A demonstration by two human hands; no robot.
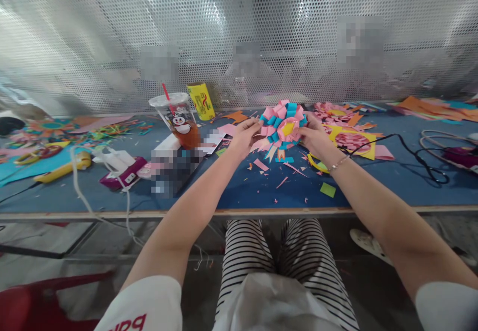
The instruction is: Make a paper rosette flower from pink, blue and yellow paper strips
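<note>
A paper flower point(283, 128) with looped pink and blue petals and a yellow centre is held up over the table. My left hand point(246, 136) pinches its left edge between thumb and fingers. On the opposite side, my right hand point(316, 137) grips the flower's right edge, its fingers partly hidden behind the petals. Pale pointed strips hang at the flower's lower side. Below it, small pink paper scraps point(261, 165) lie scattered on the blue tabletop point(242, 191). Under my right wrist shows a yellow scissors handle point(317, 164).
Left of my hands stand a drink cup point(182, 127) with a red straw and a yellow can point(201, 102). A purple power strip point(121, 173) and yellow glue gun point(63, 168) lie further left. Pink flowers point(353, 142) and a black cable point(418, 162) lie right. Perforated metal point(261, 22) rises behind.
</note>
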